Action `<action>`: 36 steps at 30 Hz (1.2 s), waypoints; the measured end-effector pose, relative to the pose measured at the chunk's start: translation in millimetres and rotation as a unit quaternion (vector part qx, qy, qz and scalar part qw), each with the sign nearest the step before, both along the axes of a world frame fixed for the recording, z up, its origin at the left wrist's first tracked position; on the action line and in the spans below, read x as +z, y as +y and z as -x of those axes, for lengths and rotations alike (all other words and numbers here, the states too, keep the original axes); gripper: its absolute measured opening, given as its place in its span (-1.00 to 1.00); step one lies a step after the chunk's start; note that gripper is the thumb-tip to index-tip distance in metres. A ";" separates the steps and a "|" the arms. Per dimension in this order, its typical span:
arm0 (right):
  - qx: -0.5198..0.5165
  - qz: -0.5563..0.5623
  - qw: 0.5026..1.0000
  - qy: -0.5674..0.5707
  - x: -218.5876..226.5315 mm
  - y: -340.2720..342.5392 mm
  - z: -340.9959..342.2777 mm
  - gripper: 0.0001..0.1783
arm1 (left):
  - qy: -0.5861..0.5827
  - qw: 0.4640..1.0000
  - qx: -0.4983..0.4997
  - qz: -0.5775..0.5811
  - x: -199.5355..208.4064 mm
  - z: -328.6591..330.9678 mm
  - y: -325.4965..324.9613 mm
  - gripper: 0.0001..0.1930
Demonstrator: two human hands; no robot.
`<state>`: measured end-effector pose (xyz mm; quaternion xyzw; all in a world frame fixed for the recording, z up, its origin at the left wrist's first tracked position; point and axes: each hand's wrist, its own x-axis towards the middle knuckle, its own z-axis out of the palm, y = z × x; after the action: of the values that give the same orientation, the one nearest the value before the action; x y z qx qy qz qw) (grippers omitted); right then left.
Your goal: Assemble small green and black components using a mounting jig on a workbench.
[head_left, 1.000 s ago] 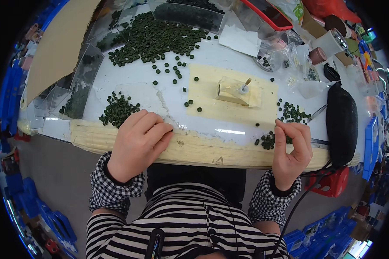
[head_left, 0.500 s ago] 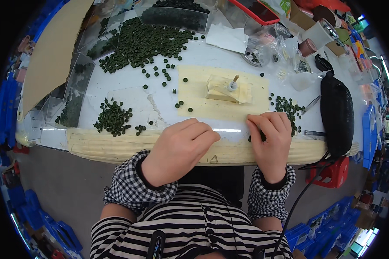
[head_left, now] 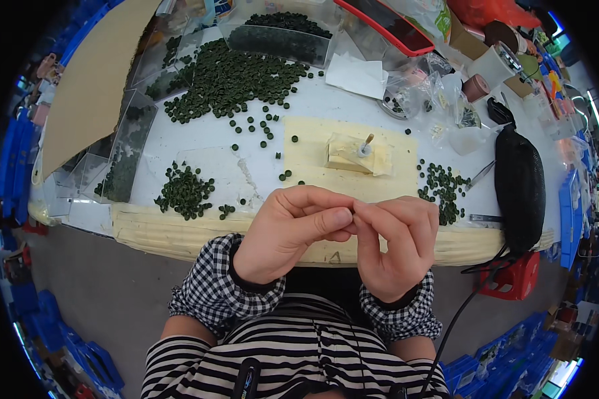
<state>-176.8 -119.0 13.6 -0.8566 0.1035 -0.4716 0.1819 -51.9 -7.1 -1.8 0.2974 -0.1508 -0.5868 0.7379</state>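
Note:
My left hand (head_left: 293,229) and my right hand (head_left: 398,243) meet fingertip to fingertip above the table's near edge. Both are closed in a pinch; whatever lies between the fingers is too small and covered to make out. Just beyond them, a small block wrapped in cream tape (head_left: 345,153) sits on a cream sheet (head_left: 306,136), with a short brown-tipped peg (head_left: 367,144) standing up from it. Right of the sheet lies a scatter of small dark green round pieces (head_left: 442,189). To the left is another pile of green pieces (head_left: 185,191), some looking pointed.
A large heap of green pieces (head_left: 223,80) spreads at the back left, beside clear bins (head_left: 279,46) and a cardboard sheet (head_left: 90,86). A red-cased phone (head_left: 389,25) lies at the back. On the right are a black pouch (head_left: 519,176), tweezers (head_left: 480,174) and plastic bags (head_left: 439,83).
My hands, apart before, have come together at the fingertips. The right hand moved left and nearer to me; the left moved slightly right. The whole view shifted a little.

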 end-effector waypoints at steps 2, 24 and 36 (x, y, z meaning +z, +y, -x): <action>0.024 -0.006 1.000 0.019 4.7 0.0 0.1 -0.58 | 0.031 0.999 0.011 -0.003 -0.3 -0.7 2.3 -0.78; 0.006 -0.049 0.993 0.107 17.4 -66.7 -30.5 -0.89 | 0.101 0.992 0.075 -0.021 -8.9 -10.4 -3.9 -0.71; 0.153 -0.263 0.953 -0.009 12.7 -40.0 -31.4 -0.90 | 0.050 0.996 0.071 -0.004 -14.0 -6.6 -4.7 -0.75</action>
<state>-145.4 -159.0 26.3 -0.7798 0.0901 -0.4021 0.4713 -45.2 -11.8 -15.8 0.2802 -0.0898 -0.5474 0.7835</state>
